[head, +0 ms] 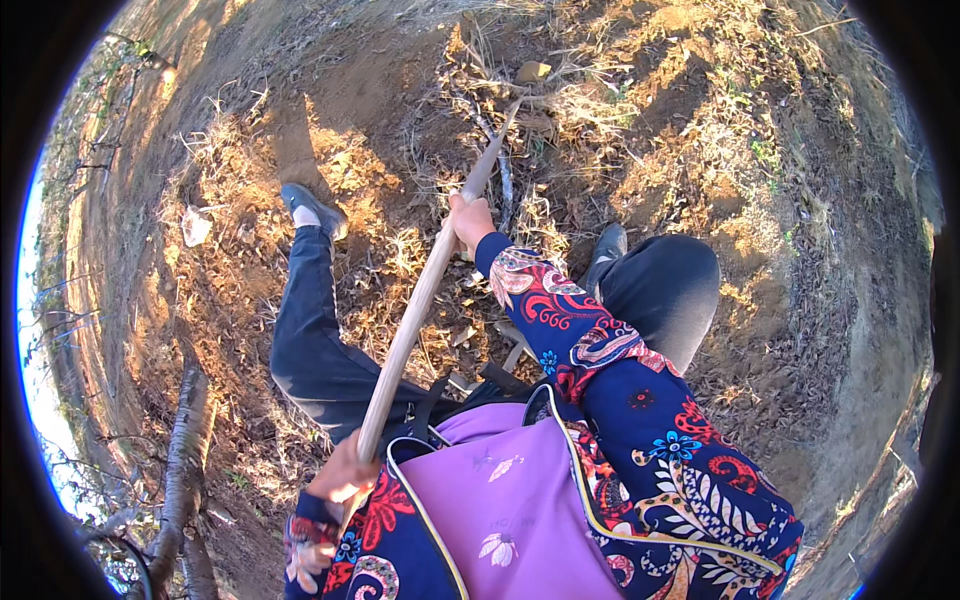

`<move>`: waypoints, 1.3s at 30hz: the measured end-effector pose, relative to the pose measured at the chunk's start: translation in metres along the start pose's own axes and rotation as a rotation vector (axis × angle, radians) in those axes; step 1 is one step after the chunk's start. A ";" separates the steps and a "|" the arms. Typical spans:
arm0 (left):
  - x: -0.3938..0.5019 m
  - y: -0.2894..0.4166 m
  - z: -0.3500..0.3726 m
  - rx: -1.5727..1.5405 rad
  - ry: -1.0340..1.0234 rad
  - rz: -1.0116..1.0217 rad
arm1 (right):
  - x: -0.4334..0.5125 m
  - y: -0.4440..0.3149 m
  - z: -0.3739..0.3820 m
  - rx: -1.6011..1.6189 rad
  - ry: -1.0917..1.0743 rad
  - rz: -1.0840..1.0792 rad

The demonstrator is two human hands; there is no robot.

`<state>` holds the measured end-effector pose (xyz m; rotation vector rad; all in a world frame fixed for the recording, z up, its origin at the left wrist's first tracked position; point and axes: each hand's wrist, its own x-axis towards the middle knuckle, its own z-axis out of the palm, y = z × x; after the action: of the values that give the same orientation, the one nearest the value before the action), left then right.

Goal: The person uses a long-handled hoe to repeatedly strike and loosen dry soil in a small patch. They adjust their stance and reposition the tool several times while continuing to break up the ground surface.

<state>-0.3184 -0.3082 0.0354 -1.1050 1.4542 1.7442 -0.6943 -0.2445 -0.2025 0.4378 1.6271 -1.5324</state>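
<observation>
A long pale wooden tool handle (411,322) slants across in front of me, from my left hip up to the ground ahead. My right hand (472,221) is closed around its farther part, with that arm stretched across my body. Near my waist on the left, my left hand (343,469) grips the rear part. Past my right hand the handle narrows toward dry grass (577,109). No tool head can be made out clearly at that far end. A thin whitish branch (504,176) lies on the ground just beside and below the narrowing end.
My left shoe (313,210) and right shoe (609,244) stand wide apart on loose brown soil with dry leaves. A pale stone (196,226) lies left of my left foot, and a yellowish stone (532,72) lies ahead. A tree trunk (180,457) rises at lower left, with bare twigs above.
</observation>
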 end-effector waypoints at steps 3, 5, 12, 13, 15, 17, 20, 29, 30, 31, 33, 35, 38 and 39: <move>-0.121 -0.052 -0.034 -0.074 0.169 -0.353 | -0.028 0.010 0.020 0.319 -0.089 0.071; -0.182 -0.079 -0.055 -0.019 0.388 -0.426 | -0.079 0.032 0.054 0.435 -0.127 0.203; -0.166 -0.080 -0.082 0.430 0.496 -0.427 | -0.184 0.072 0.107 0.424 -0.393 0.463; -0.134 -0.069 -0.068 0.228 0.485 -0.332 | -0.183 0.068 0.101 0.450 -0.418 0.417; -0.066 -0.033 -0.043 0.070 0.256 -0.237 | -0.160 0.048 0.081 0.463 -0.350 0.333; 0.000 0.009 -0.019 0.099 0.114 -0.087 | -0.117 0.017 0.046 0.399 -0.222 0.196; 0.095 0.076 0.023 0.162 -0.016 0.024 | -0.047 -0.033 -0.023 0.367 -0.008 -0.046; 0.224 0.166 0.111 0.069 -0.221 0.105 | 0.025 -0.032 -0.120 0.427 0.068 -0.010; 0.215 0.152 0.105 0.055 -0.213 0.075 | 0.032 -0.020 -0.118 0.435 0.018 0.060; 0.199 0.133 0.095 0.014 -0.215 0.075 | 0.036 -0.003 -0.108 0.341 0.078 -0.050; 0.152 0.083 0.064 0.038 -0.175 0.030 | 0.044 0.023 -0.082 0.010 0.232 -0.143; 0.097 0.028 0.040 0.151 -0.081 0.129 | 0.033 0.042 -0.054 -0.061 0.147 -0.051; 0.007 -0.048 0.004 0.367 0.092 0.217 | -0.041 0.078 -0.003 0.110 0.000 0.210; -0.023 -0.070 -0.005 0.392 0.142 0.128 | -0.070 0.087 0.016 0.168 -0.054 0.255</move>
<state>-0.2468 -0.2968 0.0228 -0.9562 1.8920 1.3973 -0.5838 -0.2232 -0.2041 0.6625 1.3494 -1.4779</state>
